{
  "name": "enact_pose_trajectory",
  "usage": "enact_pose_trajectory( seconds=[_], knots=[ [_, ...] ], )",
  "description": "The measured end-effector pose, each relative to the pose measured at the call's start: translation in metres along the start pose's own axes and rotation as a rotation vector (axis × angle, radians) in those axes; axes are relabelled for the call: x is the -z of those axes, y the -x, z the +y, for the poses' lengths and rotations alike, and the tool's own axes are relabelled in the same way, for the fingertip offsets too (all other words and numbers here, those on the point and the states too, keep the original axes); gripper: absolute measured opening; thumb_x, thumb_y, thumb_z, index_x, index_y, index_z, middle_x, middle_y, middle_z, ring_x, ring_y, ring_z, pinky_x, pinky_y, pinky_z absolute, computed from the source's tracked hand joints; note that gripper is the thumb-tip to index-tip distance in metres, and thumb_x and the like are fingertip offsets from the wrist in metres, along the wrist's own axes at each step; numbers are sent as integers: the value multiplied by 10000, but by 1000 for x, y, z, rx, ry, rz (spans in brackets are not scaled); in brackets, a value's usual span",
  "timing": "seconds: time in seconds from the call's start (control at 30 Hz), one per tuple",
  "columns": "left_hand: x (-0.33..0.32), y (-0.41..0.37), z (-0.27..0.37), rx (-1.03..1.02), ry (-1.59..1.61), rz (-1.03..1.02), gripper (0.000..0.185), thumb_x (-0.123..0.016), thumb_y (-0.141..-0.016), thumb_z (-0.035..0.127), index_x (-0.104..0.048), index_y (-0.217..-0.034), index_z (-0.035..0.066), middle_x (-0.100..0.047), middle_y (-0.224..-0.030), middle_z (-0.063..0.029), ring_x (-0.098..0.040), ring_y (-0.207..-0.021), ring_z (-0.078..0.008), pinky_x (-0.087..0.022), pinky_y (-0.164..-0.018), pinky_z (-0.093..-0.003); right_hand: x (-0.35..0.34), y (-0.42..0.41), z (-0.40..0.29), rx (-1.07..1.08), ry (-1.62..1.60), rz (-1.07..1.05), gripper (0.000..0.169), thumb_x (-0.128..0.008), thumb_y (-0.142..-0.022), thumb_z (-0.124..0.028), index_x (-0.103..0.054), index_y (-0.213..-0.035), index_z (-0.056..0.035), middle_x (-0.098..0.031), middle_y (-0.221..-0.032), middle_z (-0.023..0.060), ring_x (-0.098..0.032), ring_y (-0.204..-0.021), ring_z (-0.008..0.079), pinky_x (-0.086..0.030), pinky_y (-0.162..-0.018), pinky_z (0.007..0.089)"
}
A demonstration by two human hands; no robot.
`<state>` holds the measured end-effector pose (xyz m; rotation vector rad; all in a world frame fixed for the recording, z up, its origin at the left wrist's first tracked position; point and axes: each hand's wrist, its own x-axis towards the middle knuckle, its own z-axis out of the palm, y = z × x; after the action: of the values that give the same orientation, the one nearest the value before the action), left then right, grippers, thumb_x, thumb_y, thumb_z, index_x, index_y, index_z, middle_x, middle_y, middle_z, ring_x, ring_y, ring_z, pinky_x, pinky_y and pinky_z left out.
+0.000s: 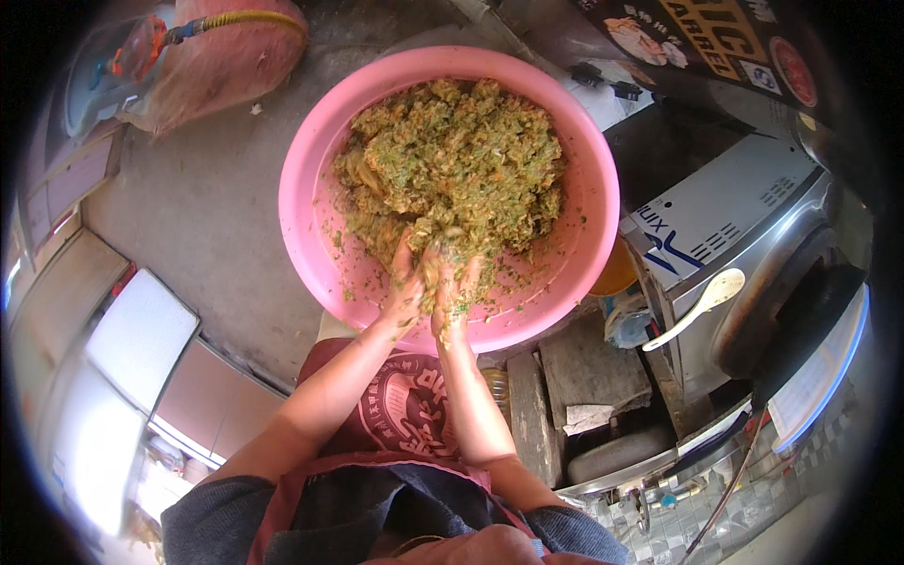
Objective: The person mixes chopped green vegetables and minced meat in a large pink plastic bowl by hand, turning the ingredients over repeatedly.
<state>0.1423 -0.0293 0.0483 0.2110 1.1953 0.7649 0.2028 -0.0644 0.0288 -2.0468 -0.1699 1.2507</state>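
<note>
A large round pink plastic basin is in front of me, with a big heap of chopped green and orange food mixture in it. Both of my hands are at the near edge of the heap, close together and smeared with bits of mixture. My left hand has its fingers partly in the mixture. Beside it, my right hand has a clump of mixture over its fingers and palm. Some fingertips are hidden by the food. Loose bits stick to the basin's near wall.
At right, a pale plastic spoon lies by a metal stove with a dark pan. Wooden boards are below it. A pink sack and yellow hose are at upper left; cabinets stand at left.
</note>
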Motion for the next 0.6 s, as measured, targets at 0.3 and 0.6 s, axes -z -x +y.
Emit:
enact_pose_trajectory(
  seconds=[0.3, 0.6],
  knots=[
    [40, -47, 48, 5, -665, 134, 477, -541, -885, 188, -361, -1320, 113, -495, -1171, -107, -525, -769, -102, -485, -614, -264, 33, -50, -64, 16, -165, -241, 340, -487, -873, -34, -411, -1204, -35, -545, -1039, 103, -562, -926, 237, -516, -753, 328],
    [110, -62, -10, 329, -741, -195, 1005, -733, -725, 339, -75, -1430, 58, -218, -1451, -201, -184, -1353, -252, -247, -1082, -444, 32, -62, 69, -260, -168, -421, 757, -739, -730, -163, -316, -1351, -75, -396, -1337, 145, -374, -1223, 298, -325, -1033, 408]
  ],
)
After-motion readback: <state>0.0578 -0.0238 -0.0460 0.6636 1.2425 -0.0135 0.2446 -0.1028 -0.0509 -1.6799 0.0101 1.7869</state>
